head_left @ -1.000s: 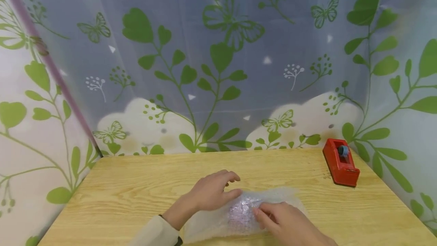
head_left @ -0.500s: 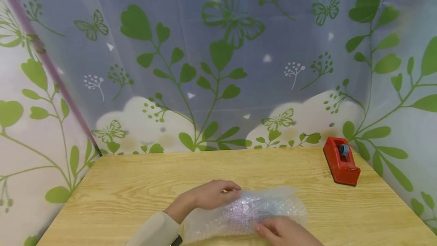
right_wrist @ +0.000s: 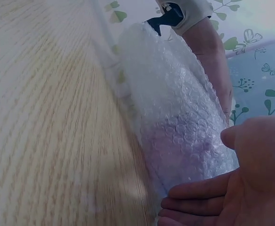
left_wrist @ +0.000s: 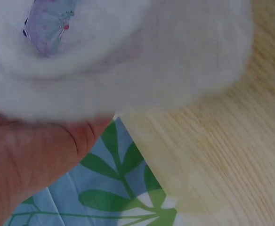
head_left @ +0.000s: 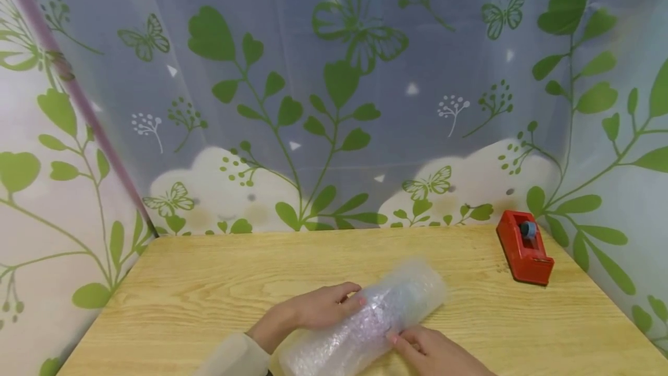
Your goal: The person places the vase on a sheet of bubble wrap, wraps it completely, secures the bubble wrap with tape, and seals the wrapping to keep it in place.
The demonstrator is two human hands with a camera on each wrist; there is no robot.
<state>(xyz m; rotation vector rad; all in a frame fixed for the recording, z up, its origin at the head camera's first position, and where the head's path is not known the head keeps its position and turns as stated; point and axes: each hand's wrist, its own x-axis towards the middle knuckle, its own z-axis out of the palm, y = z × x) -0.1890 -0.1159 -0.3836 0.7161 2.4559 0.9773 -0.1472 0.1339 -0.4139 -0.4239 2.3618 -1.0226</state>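
A roll of bubble wrap (head_left: 365, 329) lies slantwise between both hands in the head view. Something purple and pale blue (left_wrist: 50, 28), clear with faceted sides, shows inside the wrap's open end in the left wrist view. Its kind is hard to tell. At the roll's far left side, my left hand (head_left: 326, 306) grips it with the thumb on top. My right hand (head_left: 430, 350) holds the near right side between thumb and fingers. In the right wrist view, bubbles of the wrap (right_wrist: 175, 108) cover the purple part, and the right fingers (right_wrist: 203, 188) lie along it.
A red tape dispenser (head_left: 526, 248) with a small blue-grey roll stands at the back right of the wood-grain table (head_left: 209, 283). Behind the table hangs a curtain (head_left: 261, 33) printed with green leaves and butterflies, which also runs along both sides.
The wrapped bundle has turned from lying nearly crosswise to a slant, its right end swinging away. My left hand has come down onto it. My right hand keeps hold of its near side.
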